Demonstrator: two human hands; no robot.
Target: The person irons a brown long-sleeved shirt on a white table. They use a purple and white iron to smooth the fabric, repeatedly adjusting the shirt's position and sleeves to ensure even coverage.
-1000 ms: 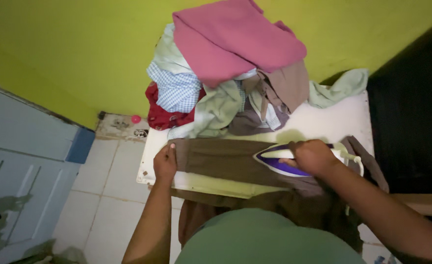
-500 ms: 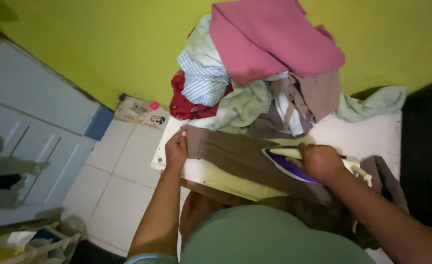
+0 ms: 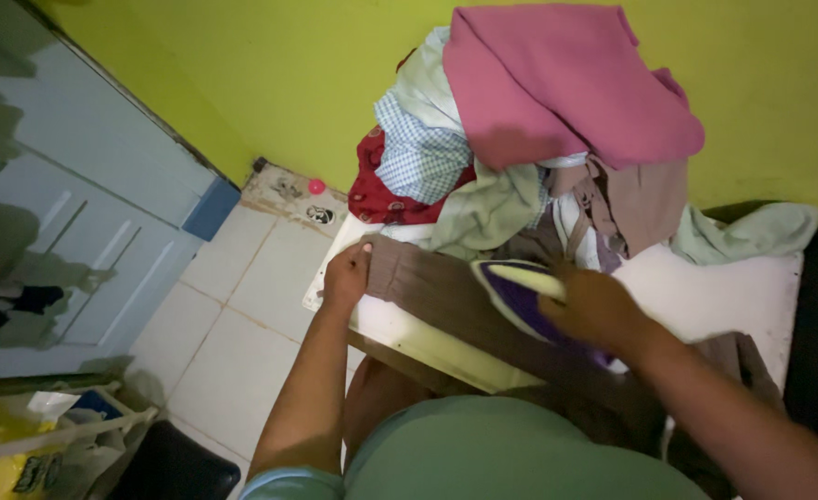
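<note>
Brown trousers [image 3: 446, 301] are pinned flat at the left end by the left hand [image 3: 347, 275]; a purple iron [image 3: 515, 292] is gripped by the right hand [image 3: 594, 310].

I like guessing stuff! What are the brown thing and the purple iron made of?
The brown garment looks like soft, matte woven cloth: it lies flat and drapes over the edge. The iron seems smooth, slightly glossy plastic in purple and pale cream; its underside is hidden.

Surface: we are working at a white ironing table [image 3: 733, 296] standing against the green wall.
Front strip: a brown garment [image 3: 446, 296] is lying flat across it.
Back edge: a heap of clothes [image 3: 539, 148] is piling up, topped by pink cloth.
Right corner: a pale green cloth [image 3: 752, 236] is trailing off.
</note>
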